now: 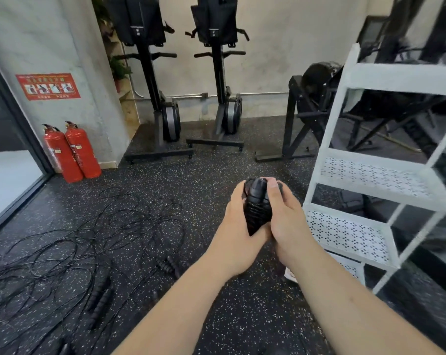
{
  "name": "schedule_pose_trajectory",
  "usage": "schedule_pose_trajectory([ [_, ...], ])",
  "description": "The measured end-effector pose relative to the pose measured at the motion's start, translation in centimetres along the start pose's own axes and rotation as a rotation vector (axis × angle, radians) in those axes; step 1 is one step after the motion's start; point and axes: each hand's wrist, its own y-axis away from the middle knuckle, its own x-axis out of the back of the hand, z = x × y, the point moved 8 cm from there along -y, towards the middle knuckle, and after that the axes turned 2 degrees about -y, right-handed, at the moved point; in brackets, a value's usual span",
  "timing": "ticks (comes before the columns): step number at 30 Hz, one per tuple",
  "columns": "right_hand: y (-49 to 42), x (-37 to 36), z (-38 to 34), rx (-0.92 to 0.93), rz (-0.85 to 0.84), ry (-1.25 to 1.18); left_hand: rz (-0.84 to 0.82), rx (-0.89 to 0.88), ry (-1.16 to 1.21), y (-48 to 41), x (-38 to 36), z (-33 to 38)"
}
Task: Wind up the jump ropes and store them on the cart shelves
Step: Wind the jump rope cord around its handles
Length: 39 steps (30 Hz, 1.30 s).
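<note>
A wound-up black jump rope (257, 206), its cord coiled round the handles, sits between both hands in front of me. My left hand (236, 226) grips it from the left side. My right hand (286, 216) grips it from the right, thumb pressed on its top end. The white cart (370, 155) with perforated shelves stands just to the right of my hands. Several loose black jump ropes (76, 242) lie tangled on the floor at the left, with handles (169, 265) and another pair of handles (100, 301) among them.
Two red fire extinguishers (71, 152) stand by the left wall beside a glass door. Two upright rowing machines (163, 80) and a black rack (314, 111) line the back wall. The floor is dark speckled rubber.
</note>
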Motion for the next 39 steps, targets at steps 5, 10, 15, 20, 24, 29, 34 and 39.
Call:
schedule_pose_trajectory([
  [5, -0.4, 3.8, -4.7, 0.009, 0.009, 0.103, -0.064, -0.032, 0.028, -0.5, -1.5, 4.8],
  [10, -0.9, 7.5, -9.6, 0.013, 0.041, 0.126, -0.101, -0.052, 0.057, -2.0, -2.8, 10.2],
  [15, -0.4, 11.1, -15.1, 0.134, 0.098, 0.236, -0.090, -0.074, 0.117, -3.6, -4.6, 15.0],
  [20, 1.0, 14.5, -18.9, 0.325, 0.123, 0.492, -0.069, -0.069, 0.184, -6.0, -6.0, 19.5],
  [24, 2.0, 16.6, -20.9, 0.449, 0.137, 0.781, -0.026, -0.060, 0.231, -8.5, -6.8, 23.0],
  [29, 1.3, 17.6, -22.0, 0.565, 0.141, 1.031, -0.028, -0.052, 0.203, -11.6, -8.8, 26.6],
  [34, -1.4, 19.9, -24.4, 0.562, 0.293, 1.098, -0.110, -0.083, 0.135, -14.1, -11.5, 30.0],
  [39, -6.3, 23.2, -27.9, 0.466, 0.396, 1.184, -0.123, -0.190, -0.238, -16.2, -13.0, 32.4],
])
